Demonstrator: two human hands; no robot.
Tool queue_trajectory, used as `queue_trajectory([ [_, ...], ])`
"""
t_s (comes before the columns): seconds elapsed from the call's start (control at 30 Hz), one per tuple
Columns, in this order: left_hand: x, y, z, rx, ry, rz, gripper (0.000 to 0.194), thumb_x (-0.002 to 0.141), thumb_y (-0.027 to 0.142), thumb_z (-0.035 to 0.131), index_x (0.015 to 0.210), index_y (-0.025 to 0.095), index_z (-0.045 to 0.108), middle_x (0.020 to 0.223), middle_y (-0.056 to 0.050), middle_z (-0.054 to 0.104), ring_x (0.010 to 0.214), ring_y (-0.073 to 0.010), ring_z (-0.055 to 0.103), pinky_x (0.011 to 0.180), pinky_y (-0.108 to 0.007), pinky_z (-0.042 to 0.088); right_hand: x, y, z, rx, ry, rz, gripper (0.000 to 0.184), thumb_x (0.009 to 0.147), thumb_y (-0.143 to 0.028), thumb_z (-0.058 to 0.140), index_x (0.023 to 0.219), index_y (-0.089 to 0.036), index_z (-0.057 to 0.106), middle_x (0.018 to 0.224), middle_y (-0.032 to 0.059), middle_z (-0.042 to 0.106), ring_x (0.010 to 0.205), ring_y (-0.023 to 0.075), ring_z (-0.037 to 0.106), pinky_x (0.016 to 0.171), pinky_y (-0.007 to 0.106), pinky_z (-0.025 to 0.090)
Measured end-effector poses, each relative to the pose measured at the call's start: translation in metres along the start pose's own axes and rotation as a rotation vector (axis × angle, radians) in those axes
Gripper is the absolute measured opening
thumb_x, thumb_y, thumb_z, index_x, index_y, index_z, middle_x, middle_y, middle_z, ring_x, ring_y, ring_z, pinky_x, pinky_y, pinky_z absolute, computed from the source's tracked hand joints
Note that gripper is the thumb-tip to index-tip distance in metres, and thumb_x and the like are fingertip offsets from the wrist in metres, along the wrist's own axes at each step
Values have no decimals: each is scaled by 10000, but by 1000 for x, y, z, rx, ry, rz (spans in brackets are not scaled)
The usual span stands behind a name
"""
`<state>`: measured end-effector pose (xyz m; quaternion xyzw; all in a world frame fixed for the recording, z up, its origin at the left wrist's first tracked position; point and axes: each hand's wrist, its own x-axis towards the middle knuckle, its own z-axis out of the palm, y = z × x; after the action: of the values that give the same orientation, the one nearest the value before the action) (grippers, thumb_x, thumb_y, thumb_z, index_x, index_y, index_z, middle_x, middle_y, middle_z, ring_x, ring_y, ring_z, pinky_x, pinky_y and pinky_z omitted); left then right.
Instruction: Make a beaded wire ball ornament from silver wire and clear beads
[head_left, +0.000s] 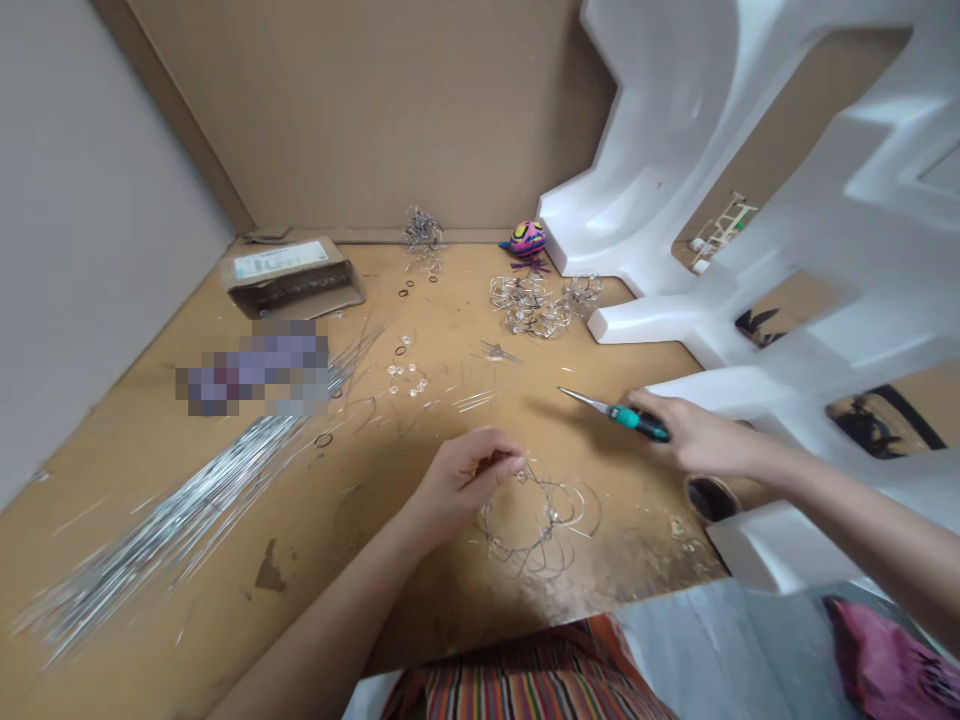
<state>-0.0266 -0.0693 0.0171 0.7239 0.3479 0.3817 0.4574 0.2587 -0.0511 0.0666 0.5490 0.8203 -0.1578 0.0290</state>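
Observation:
Near the table's front edge, my left hand [480, 468] pinches the upper edge of a ring of bent wire with clear beads [541, 540]. Loops of thin wire stick out from this ring toward the right and the front. My right hand [686, 430] is wrapped around long-nose pliers [634, 420] with green and black handles. Their slim metal tip points left, up and away from the wire ring. Between the hands and the back lie short cut wires [474, 401] and a small circle of clear beads [407, 380].
A bundle of long straight wires [217, 490] lies at the left, below an opened cardboard box [292, 280]. Finished-looking wire pieces [532, 305] sit by a colourful ball-like object [527, 238]. White moulded foam [637, 325] borders the right side.

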Motion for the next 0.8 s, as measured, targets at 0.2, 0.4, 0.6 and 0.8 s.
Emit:
queue_trajectory([
  [0.2, 2, 3, -1, -14, -45, 27, 178, 847, 261, 485, 777, 162, 614, 717, -30, 606, 678, -125, 548, 649, -245, 423, -14, -26, -30, 125, -152, -216, 375, 585, -71, 461, 900, -240, 576, 725, -9, 584, 630, 148, 537, 602, 257, 386],
  [0.4, 1, 4, -1, -54, -61, 45, 181, 844, 254, 492, 754, 160, 616, 709, -35, 633, 684, -128, 558, 668, -250, 428, -9, -35, -26, 46, -143, -293, 297, 559, -66, 446, 784, -232, 544, 705, -21, 579, 648, 139, 539, 599, 248, 372],
  [0.6, 1, 4, -1, -73, -64, 26, 181, 842, 263, 499, 755, 161, 621, 708, -30, 621, 677, -124, 555, 651, -241, 428, -11, -32, -24, 61, -166, -268, 322, 565, -62, 439, 811, -231, 561, 705, -22, 596, 621, 131, 542, 578, 235, 359],
  [0.8, 2, 3, 0, -102, -71, 28, 176, 839, 263, 503, 754, 164, 622, 711, -31, 631, 682, -127, 559, 656, -245, 436, -12, -30, -20, 91, -199, -229, 240, 570, -71, 449, 733, -218, 545, 606, -27, 557, 526, 120, 494, 531, 234, 332],
])
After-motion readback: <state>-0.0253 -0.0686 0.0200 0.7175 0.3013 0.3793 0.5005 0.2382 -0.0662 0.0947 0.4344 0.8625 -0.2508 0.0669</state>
